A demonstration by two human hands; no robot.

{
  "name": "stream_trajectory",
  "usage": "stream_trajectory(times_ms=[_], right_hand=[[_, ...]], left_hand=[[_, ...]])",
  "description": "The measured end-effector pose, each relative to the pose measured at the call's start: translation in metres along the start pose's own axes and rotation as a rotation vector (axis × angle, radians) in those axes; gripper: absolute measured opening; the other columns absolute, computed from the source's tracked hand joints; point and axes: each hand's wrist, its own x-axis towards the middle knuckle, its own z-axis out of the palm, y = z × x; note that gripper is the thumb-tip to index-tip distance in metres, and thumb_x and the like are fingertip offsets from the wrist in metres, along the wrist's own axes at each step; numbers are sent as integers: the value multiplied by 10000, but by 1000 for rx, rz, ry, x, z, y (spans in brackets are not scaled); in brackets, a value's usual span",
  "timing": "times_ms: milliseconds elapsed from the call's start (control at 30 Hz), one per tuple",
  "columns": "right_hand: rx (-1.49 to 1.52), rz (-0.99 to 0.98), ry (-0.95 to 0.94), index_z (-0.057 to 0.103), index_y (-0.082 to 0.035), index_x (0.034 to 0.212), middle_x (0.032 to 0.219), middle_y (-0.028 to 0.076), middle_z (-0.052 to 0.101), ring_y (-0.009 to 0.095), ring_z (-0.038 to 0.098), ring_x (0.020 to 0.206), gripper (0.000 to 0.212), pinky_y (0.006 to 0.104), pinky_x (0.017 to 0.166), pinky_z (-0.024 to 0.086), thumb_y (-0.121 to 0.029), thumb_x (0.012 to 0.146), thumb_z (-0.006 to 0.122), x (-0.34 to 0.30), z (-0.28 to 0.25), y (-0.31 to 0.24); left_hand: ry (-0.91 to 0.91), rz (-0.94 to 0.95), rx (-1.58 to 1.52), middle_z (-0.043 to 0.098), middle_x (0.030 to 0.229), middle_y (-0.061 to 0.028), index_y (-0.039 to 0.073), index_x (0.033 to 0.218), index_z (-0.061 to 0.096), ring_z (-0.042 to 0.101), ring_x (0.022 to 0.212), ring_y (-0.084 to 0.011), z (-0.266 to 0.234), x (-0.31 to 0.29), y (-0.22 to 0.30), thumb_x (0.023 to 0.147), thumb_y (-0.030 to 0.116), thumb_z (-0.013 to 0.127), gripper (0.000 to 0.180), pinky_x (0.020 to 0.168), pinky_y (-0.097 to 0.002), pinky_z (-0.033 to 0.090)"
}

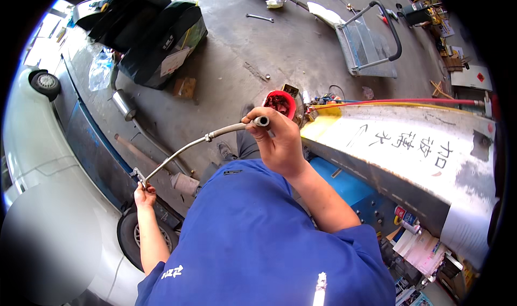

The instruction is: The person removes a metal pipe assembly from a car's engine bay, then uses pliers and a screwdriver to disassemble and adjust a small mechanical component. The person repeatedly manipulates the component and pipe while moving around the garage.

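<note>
A thin metal pipe [180, 152] with a short grey-beige rubber hose [226, 129] on its end stretches between my two hands, in front of my chest. My right hand [281, 144] grips the hose close to its open, dark mouth, fingers wrapped round it. At the other end, my left hand [144, 195] pinches a small metal bracket [139, 176] joined to the pipe. A clamp [208, 138] sits where hose and pipe meet. Just beyond my right hand stands a red bucket [291, 106] with dark red contents.
A white-topped metal bench [409, 144] with handwriting runs along my right, a red hose [398, 101] across its far edge. To the left is a light-coloured car [48, 144]. On the floor lie exhaust mufflers [124, 104], a wrench [259, 18] and a platform trolley [371, 47].
</note>
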Motion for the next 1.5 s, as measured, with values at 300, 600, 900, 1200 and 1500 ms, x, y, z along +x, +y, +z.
stream_trajectory(times_ms=[300, 600, 900, 1200, 1500], right_hand=[[40, 108, 311, 655, -40, 1036, 783, 50, 654, 124, 603, 632, 129, 280, 576, 465, -156, 1041, 710, 179, -63, 100], [210, 214, 571, 550, -37, 1253, 1126, 131, 750, 116, 656, 815, 227, 271, 767, 555, -235, 1148, 519, 360, -187, 194], [563, 213, 908, 459, -39, 1474, 1263, 220, 704, 185, 655, 894, 447, 345, 859, 562, -363, 1167, 437, 517, -264, 272], [928, 149, 1064, 611, -51, 1384, 1248, 132, 717, 166, 632, 882, 469, 299, 800, 540, -431, 1131, 506, 665, -336, 361], [1004, 258, 1062, 587, 1, 1425, 1334, 123, 670, 175, 605, 938, 468, 298, 829, 526, -354, 1163, 432, 839, -354, 461]], left_hand=[[-513, 48, 24, 741, 1094, -36, 58, 1446, 587, 677, 889, -136, 259, 87, 51, 1155, 401, 426, 478, 648, -306, 462], [-732, 67, 59, 723, 1161, -64, 50, 1488, 553, 682, 939, -149, 593, 90, 54, 1158, 349, 451, 457, 719, -291, 491], [-874, -70, 13, 714, 1201, -74, 109, 1560, 503, 690, 1013, -192, 856, 119, 30, 1143, 339, 492, 476, 739, -294, 505], [-1196, -50, 71, 705, 1195, -35, 255, 1638, 410, 651, 1143, -201, 1153, 147, 50, 1120, 372, 539, 547, 1091, -414, 472], [-1247, 0, 20, 620, 1155, -63, 100, 1676, 303, 616, 1112, -213, 1342, 165, 107, 1099, 386, 570, 697, 1130, -438, 459]])
